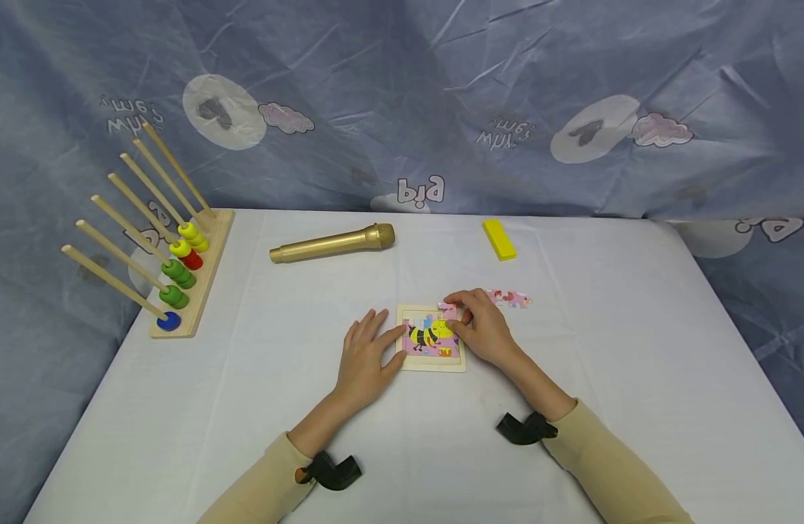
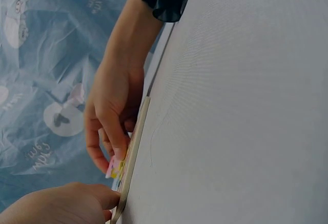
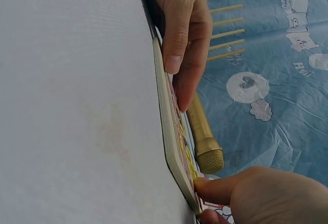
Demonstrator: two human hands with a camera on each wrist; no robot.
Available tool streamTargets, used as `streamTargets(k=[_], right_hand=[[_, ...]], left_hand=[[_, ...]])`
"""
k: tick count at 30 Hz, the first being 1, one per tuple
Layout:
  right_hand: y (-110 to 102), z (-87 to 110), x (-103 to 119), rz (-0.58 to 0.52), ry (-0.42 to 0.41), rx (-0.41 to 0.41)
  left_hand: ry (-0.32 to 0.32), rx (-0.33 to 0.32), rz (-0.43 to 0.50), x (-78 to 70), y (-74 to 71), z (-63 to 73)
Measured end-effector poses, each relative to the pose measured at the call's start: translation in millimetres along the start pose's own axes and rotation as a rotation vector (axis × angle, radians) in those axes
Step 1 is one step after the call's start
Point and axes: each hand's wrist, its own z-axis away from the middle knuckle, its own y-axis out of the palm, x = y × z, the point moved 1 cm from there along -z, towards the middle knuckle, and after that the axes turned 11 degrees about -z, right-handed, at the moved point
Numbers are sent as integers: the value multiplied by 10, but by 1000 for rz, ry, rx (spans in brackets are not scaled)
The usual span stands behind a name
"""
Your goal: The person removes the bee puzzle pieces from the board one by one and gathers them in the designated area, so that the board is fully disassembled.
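Observation:
A small square wooden jigsaw puzzle [image 1: 431,364] with a bee picture lies flat on the table. My right hand [image 1: 483,327] pinches a pink puzzle piece [image 1: 447,311] between thumb and fingers, tilted over the board's upper right corner. In the left wrist view that piece [image 2: 111,167] shows pink and yellow at the fingertips. My left hand [image 1: 365,360] rests at the board's left side, thumb and forefinger extended onto its frame. Another pink puzzle piece [image 1: 509,298] lies just beyond the right hand, partly hidden by it.
A gold toy microphone [image 1: 332,244] lies behind the puzzle, with a yellow block [image 1: 499,239] to its right. At the far left stands a wooden peg rack [image 1: 208,291] with colored beads. A patterned blue cloth [image 1: 375,109] hangs behind the white table [image 1: 637,364].

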Motion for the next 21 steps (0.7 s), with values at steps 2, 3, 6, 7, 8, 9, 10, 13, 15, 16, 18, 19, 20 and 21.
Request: streamTargets(k=[2,3,6,7,8,9,10,13,15,16,18,19,20,21], right_hand=[[-5,5,-2,-6,-15,-5],[-6,6,-4,-11,-27,-8],[-11,8,1,-50,-45,-20],[-14,9,5,-72,-44,-26],[-16,8,7,-96,-40,-32],[-19,8,9,-121,-35,-41],[-25,8,13,-148,-24,-50],[-41,2,21,-238,13,-77],[-65,-6,32,-296,41,-87],[-82,-11,40,-327,60,-88],[-131,-22,64,-381,97,-82],[-162,-29,73,-403,114,-79],[-200,-35,82,-417,126,-77],[-244,-41,88,-424,136,-75]], left_hand=[[-1,5,1,-2,-3,0],[-1,8,5,-4,-5,0],[1,6,5,-10,-12,-4],[0,7,7,-12,-14,-5],[1,6,7,-13,-15,-6],[3,3,5,-15,-17,-6],[4,0,5,-17,-20,-6],[4,-1,8,-24,-24,-4],[4,-4,9,-25,-25,-3],[3,-4,11,-26,-25,-2],[2,-5,11,-23,-19,0],[1,-6,9,-20,-16,1],[1,-7,7,-16,-12,2],[1,-8,3,-12,-9,3]])
